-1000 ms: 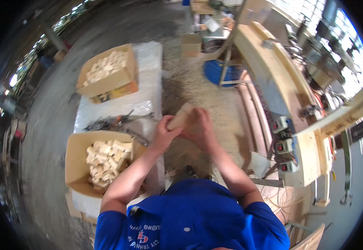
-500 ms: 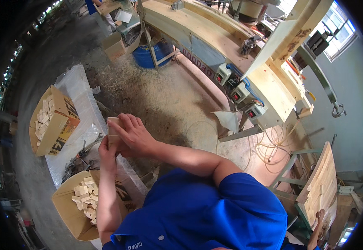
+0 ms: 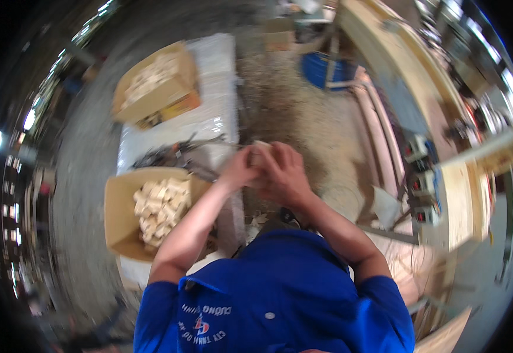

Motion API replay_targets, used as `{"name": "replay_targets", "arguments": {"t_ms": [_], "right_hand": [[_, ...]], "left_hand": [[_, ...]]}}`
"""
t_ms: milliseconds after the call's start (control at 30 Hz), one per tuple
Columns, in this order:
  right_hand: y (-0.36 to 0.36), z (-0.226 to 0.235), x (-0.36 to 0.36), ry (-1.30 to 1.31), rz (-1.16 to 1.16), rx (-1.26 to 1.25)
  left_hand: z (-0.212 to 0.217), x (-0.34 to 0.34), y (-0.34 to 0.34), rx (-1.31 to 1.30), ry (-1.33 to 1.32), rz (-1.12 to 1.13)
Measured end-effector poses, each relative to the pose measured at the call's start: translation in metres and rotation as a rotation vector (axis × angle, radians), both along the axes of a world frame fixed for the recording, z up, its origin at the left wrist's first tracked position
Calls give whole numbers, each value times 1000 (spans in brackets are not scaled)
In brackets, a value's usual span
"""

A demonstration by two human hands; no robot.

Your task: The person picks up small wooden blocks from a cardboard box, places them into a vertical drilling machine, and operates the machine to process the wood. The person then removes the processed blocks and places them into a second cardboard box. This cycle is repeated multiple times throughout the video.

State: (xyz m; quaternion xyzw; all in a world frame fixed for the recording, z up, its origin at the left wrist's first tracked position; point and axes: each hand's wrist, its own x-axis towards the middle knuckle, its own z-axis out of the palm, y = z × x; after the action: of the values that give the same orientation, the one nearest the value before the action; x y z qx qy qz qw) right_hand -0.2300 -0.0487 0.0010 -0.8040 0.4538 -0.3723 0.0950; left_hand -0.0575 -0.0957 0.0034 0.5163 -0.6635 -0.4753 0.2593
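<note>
My left hand (image 3: 237, 172) and my right hand (image 3: 287, 176) meet in front of my body, closed together round a pale wooden block (image 3: 261, 143). Fingers cover most of the block, and only a bit of its top edge shows; motion blurs it. Below and left of my left hand, a cardboard box (image 3: 118, 217) holds a heap of small pale wooden blocks (image 3: 162, 209). My left forearm passes over that box's right side. A dark metal tool or clamp (image 3: 168, 154), too blurred to name exactly, lies just beyond the box.
Farther off, a second cardboard box (image 3: 186, 67) holds more wooden pieces. Both boxes stand on a low surface wrapped in plastic (image 3: 218, 65). A blue drum (image 3: 321, 72) stands ahead. Along the right runs a wooden workbench (image 3: 462, 203) with switch boxes (image 3: 424, 183) on its side.
The view has swung left, so the boxes and bench sit farther right in it. Both hands still hold the block together, now nearer the middle of the view.
</note>
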Motion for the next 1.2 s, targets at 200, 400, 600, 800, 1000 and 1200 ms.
{"name": "replay_targets", "arguments": {"t_ms": [200, 400, 600, 800, 1000, 1200], "right_hand": [[-3, 10, 10, 26, 66, -59], [-14, 4, 15, 73, 72, -154], [-25, 17, 17, 103, 109, -184], [-46, 37, 10, 136, 252, -165], [-58, 43, 0, -28, 418, -81], [-48, 36, 2, -38, 378, -107]], "left_hand": [[13, -7, 16, -156, 10, 145], [17, -7, 16, -108, 20, 166], [16, -8, 14, -194, 34, 249], [24, -1, 4, 0, 487, 207], [43, 9, 1, 666, 1067, 127], [42, 0, 3, 686, 974, 125]]}}
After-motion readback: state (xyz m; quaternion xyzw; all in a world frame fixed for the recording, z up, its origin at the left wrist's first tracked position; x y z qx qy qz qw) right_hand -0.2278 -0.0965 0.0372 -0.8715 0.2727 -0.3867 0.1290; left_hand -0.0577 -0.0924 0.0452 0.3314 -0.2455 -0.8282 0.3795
